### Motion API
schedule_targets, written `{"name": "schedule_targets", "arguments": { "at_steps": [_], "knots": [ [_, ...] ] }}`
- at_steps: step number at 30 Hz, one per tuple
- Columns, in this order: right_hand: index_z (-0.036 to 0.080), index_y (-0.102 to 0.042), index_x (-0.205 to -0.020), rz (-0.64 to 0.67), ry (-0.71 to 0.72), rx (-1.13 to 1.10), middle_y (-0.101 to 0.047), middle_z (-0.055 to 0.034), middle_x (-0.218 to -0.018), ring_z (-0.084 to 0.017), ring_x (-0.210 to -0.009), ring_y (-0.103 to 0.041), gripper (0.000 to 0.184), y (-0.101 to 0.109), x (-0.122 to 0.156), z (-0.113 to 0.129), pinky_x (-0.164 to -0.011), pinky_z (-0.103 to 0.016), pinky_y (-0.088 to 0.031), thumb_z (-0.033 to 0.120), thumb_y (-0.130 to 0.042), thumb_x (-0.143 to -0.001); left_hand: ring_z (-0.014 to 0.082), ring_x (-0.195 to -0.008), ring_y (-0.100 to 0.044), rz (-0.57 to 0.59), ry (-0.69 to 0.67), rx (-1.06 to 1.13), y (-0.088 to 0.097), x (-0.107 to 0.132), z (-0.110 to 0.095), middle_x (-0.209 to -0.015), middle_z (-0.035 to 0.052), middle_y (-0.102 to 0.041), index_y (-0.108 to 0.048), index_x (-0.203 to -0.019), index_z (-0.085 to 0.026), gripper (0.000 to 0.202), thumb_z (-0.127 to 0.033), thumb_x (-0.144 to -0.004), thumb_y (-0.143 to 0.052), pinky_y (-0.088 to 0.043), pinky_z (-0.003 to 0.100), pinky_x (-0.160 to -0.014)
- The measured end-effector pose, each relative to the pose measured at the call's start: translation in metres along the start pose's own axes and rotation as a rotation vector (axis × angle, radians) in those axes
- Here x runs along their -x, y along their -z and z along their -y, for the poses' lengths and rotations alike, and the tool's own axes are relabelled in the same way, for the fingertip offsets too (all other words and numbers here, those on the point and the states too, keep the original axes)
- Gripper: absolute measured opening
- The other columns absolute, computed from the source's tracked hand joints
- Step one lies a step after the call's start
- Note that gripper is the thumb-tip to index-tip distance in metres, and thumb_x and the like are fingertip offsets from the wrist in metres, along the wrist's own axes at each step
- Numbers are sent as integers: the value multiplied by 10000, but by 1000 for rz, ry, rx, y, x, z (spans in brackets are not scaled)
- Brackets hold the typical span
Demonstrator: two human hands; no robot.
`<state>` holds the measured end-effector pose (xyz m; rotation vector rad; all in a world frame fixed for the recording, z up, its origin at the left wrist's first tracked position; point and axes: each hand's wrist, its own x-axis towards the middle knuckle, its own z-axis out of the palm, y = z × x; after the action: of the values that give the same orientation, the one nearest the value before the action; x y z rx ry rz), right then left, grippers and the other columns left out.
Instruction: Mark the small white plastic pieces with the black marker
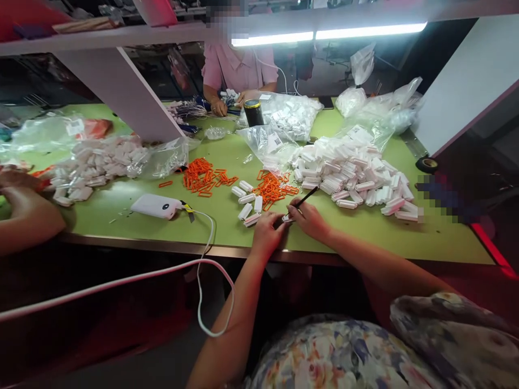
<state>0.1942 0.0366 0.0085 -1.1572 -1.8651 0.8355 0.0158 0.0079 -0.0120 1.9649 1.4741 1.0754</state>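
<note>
1. A white piece [287, 219] sat mid-work, seemingly, pinched in the fingers of the left hand [267, 233]; the right hand [308, 220] gripped a black tool [305, 199].
2. At ten o'clock lay six loose pieces [246, 199], perhaps done.
3. At two o'clock, a big heap [352, 173] looked undone.

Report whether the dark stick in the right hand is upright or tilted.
Tilted: the dark stick slants up from the right hand, its free end toward the picture's right.

Inside an assembly workshop, with white plastic parts [352, 167] heaped right of center, orange pieces [272, 192] mid-frame, co-worker [237, 70] at upper center.
</note>
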Motion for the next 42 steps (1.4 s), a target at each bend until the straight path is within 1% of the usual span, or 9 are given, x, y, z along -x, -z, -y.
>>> {"name": "schedule_targets", "arguments": {
  "at_steps": [5,10,16,24,27,29,35,38,42],
  "knots": [
    [242,-511,-898,8,-86,-150,-676,-10,-769,-190,-740,-683,233,-1,-1,0,-755,-313,-565,427,-493,-1039,226,-948,-688,-4,-10,-11,0,1,-2,-981,56,-733,-755,-1019,-206,149,-210,-873,-782,-557,363,-893],
    [239,-514,-892,11,-102,-122,-673,-14,-766,-190,-747,-674,240,-2,-2,0,-743,-310,-566,427,-503,-1040,222,-958,-683,2,-10,-28,2,1,-5,-996,57,-735,-751,-1017,-208,135,-221,-885,-771,-554,369,-910],
    [238,-508,-896,31,-45,-15,-664,-29,-777,-209,-743,-664,175,-1,-1,2,-756,-324,-532,337,-481,-1037,221,-936,-676,5,1,-29,3,0,-8,-964,52,-720,-755,-997,-201,137,-237,-871,-796,-549,359,-895],
    [199,-595,-952,108,113,315,-695,-105,-934,-250,-945,-659,156,-7,-5,12,-907,-361,-510,267,-493,-1048,213,-915,-665,-2,14,-19,0,-1,-3,-946,39,-724,-738,-954,-203,97,-160,-867,-744,-536,348,-874],
    [189,-596,-939,135,153,359,-699,-131,-961,-271,-971,-662,147,-8,-5,14,-936,-398,-507,233,-492,-1033,215,-908,-661,-8,22,-36,0,-1,-2,-930,37,-720,-733,-927,-208,95,-144,-857,-737,-533,347,-864],
    [199,-580,-929,95,113,288,-697,-113,-939,-262,-949,-673,140,-7,-3,12,-923,-394,-517,249,-500,-1031,217,-915,-664,-13,15,-24,0,-1,-3,-932,41,-723,-737,-929,-207,90,-153,-859,-750,-531,350,-864],
    [241,-504,-867,35,-117,-171,-659,-2,-746,-182,-727,-675,242,-2,0,-1,-743,-305,-570,390,-474,-1055,213,-911,-672,-10,22,23,0,0,-5,-943,42,-726,-752,-950,-212,120,-212,-846,-813,-538,344,-852],
    [242,-507,-859,34,-141,-225,-662,1,-742,-181,-716,-672,263,-3,-1,-3,-725,-308,-581,439,-513,-1033,213,-913,-671,-11,22,22,0,0,-5,-940,39,-722,-754,-956,-212,130,-207,-843,-819,-538,348,-866],
    [244,-500,-864,29,-154,-248,-661,-2,-734,-184,-710,-677,244,-4,-1,-1,-716,-313,-588,425,-510,-1028,213,-907,-674,-9,23,21,0,0,-4,-946,44,-718,-753,-966,-204,144,-200,-840,-821,-543,352,-875]
  ]
}}
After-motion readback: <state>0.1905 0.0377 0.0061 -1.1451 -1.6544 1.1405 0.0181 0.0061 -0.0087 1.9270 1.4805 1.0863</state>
